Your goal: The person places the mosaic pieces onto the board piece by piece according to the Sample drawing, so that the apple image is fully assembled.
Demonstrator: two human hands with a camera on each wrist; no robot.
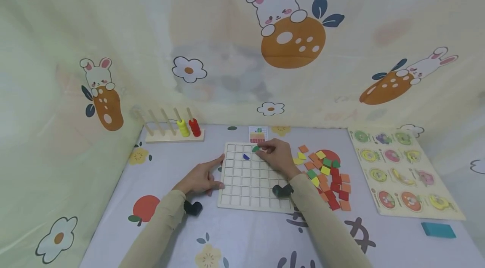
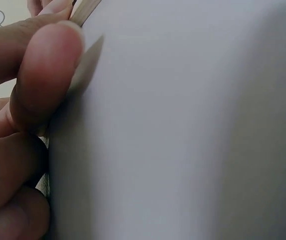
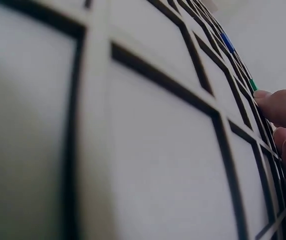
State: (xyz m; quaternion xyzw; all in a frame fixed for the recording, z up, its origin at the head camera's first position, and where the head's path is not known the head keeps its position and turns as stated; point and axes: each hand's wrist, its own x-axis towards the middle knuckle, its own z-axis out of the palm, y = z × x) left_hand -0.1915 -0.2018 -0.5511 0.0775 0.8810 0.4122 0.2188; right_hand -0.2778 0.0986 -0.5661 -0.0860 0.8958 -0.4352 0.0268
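A pale wooden grid board (image 1: 242, 191) lies flat on the table. My left hand (image 1: 198, 177) touches the board's left edge, index finger and thumb spread apart along it. At the board's far edge, my right hand (image 1: 279, 156) pinches a small green piece (image 1: 255, 149) over a top-row square. One blue piece (image 1: 246, 156) with a curved edge sits in a square just nearer and to the left. The right wrist view shows the green piece (image 3: 253, 85) at the fingertips, with the blue piece (image 3: 227, 43) beyond. Behind the board lies a small picture card (image 1: 258, 133) with a gridded coloured pattern.
Loose orange, red, yellow and green tiles (image 1: 335, 175) lie scattered right of the board. Farther right are a fruit picture board (image 1: 394, 175) and a teal block (image 1: 438, 230). A peg stand (image 1: 163, 137) with yellow and red beads stands at the back left.
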